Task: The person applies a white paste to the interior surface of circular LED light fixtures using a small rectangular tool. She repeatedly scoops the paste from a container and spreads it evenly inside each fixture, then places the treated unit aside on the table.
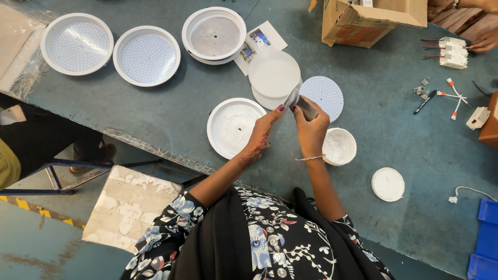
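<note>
the right hand [311, 127] is closing around the dark handle of a flat metal blade [291, 98], which looks like a putty knife, and the left hand [263, 136] is pinching the blade's edge with narrowed fingers. the blade is grey and shiny, tilting up and away from the body, and it is hovering over the blue tabletop [155, 119] between an empty white round housing [234, 127] and a dotted led disc [324, 96]. what the fingers are doing on the blade is hard to make out; they may be wiping it.

counting the round parts: two housings with led boards fitted [77, 44] [147, 55] are lying at the far left, one stack of empty housings [213, 35] is sitting beyond them, and a pile of plain white diffuser discs [274, 75] is resting near the blade. one small tub of white paste [339, 147] is standing just beside the right wrist, and one white lid [387, 184] is lying apart from it.

a cardboard box [363, 21] is being cut off by the top edge. another person's hand [485, 41] is touching small white driver units [452, 52] at the right edge. blue bins [485, 233] are showing only in part at the lower right corner.
</note>
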